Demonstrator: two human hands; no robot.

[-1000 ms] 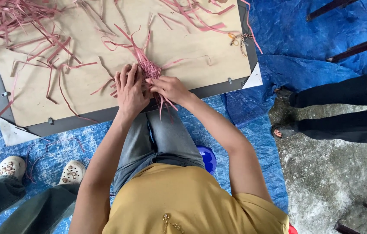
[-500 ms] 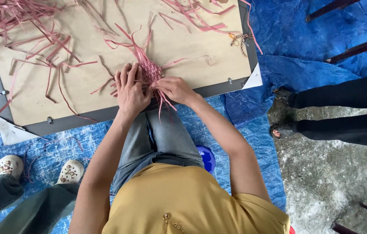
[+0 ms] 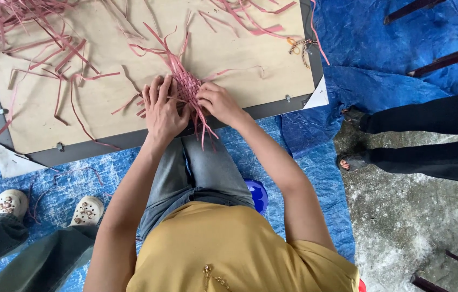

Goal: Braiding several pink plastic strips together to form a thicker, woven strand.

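Both hands [image 3: 188,105] forward, fingers [image 3: 156,89] spread flat.

Both hands press a small pink woven mat [image 3: 187,86] on a tan board [image 3: 104,116]: left hand [image 3: 163,111] flat, right hand [image 3: 219,101] pinching strips beside it.

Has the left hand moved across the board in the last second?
No. The left hand stays flat on the pink woven strips, just above the near edge of the tan board, as before; only small finger shifts show.
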